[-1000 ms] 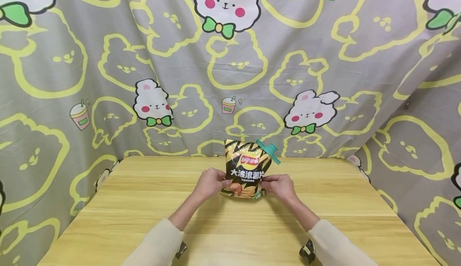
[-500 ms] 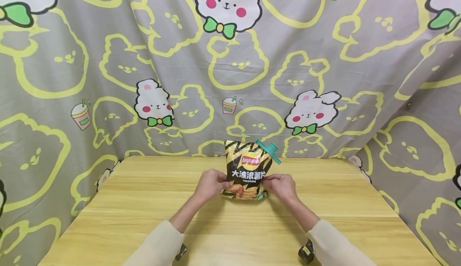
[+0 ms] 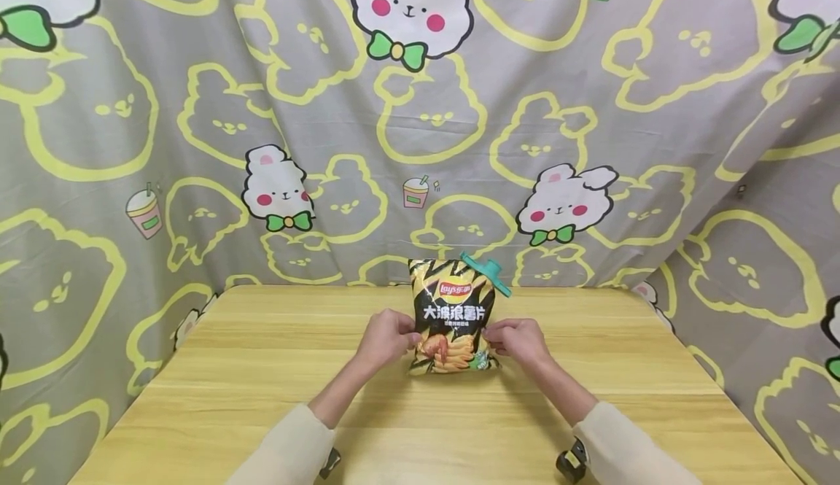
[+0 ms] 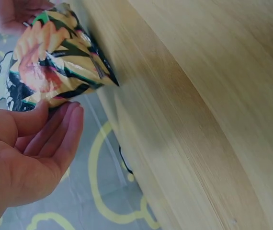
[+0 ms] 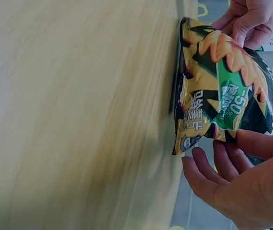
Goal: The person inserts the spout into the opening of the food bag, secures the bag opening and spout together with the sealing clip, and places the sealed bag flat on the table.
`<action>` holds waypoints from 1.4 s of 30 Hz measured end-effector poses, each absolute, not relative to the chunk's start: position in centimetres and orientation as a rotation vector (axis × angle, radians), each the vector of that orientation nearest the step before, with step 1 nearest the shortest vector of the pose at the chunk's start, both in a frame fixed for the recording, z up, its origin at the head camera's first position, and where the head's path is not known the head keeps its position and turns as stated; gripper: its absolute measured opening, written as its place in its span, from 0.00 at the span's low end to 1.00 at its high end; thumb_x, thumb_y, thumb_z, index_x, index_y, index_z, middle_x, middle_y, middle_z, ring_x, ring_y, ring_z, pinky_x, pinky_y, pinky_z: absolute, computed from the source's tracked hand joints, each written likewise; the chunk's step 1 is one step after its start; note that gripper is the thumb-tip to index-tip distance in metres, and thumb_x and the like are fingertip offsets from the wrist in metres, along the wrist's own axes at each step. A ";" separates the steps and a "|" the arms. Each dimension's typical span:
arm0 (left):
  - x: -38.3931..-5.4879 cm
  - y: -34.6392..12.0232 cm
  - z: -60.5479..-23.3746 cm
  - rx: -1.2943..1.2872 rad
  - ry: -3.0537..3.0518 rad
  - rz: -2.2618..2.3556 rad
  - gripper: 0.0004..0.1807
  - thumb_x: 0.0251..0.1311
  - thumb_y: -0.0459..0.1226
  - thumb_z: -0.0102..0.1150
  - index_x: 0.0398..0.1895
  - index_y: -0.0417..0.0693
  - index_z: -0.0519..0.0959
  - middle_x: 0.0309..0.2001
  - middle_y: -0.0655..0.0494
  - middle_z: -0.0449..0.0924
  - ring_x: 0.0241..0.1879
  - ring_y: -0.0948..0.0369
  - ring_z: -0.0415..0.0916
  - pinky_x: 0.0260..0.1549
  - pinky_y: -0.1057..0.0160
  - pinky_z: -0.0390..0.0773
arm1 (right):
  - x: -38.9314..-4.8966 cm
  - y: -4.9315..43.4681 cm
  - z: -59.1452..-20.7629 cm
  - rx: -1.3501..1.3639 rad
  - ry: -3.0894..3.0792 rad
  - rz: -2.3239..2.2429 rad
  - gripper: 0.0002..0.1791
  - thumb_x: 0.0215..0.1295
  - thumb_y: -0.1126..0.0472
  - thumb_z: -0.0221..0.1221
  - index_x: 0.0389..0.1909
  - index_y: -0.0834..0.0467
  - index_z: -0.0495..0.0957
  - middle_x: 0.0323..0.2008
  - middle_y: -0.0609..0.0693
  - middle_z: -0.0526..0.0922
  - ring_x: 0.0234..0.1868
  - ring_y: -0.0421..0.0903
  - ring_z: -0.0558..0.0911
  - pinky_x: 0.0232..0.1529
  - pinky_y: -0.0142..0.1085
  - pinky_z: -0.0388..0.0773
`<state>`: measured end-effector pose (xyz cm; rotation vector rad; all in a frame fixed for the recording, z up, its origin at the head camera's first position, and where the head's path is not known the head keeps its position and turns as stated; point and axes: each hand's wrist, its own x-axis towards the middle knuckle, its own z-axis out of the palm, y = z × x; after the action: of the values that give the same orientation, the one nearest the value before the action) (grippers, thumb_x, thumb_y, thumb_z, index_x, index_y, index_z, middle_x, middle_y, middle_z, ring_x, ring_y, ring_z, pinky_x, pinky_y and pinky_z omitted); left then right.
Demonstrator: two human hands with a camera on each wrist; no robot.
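A black and gold bag of potato chips (image 3: 453,317) stands upright on the wooden table, its printed front facing me. A teal sealing clip (image 3: 487,273) sits slanted across its top right corner. My left hand (image 3: 389,338) pinches the bag's left side between thumb and fingers. On the opposite side, my right hand (image 3: 520,340) holds the lower right edge by the fingertips. The right wrist view shows the thumb on the front of the chip bag (image 5: 227,91), with the fingers beside and behind the edge. In the left wrist view the left fingers (image 4: 62,129) reach partly behind the bag.
The wooden table (image 3: 262,368) extends around the bag. A grey curtain (image 3: 341,120) with cartoon bears hangs close behind the table's far edge and along both sides. Dark wrist devices (image 3: 571,462) sit by the cream sleeves (image 3: 289,445).
The bag's lower part has shifted slightly toward me and to the right, and its front is turned a little. My right hand has moved slightly right; the left has barely moved.
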<state>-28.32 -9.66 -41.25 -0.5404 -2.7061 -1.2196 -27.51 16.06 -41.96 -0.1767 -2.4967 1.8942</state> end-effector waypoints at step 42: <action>-27.6 -9.9 -41.6 -0.391 -2.858 -1.609 0.07 0.67 0.31 0.61 0.35 0.32 0.80 0.27 0.45 0.86 0.27 0.46 0.87 0.30 0.51 0.87 | -26.5 16.4 -42.5 -0.065 -2.722 1.848 0.08 0.66 0.66 0.60 0.30 0.69 0.81 0.43 0.59 0.88 0.29 0.47 0.83 0.38 0.44 0.87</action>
<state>-27.63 -9.86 -41.64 -0.3907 -2.8583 -1.6088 -26.53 16.38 -42.47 -0.0654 -2.7219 1.8483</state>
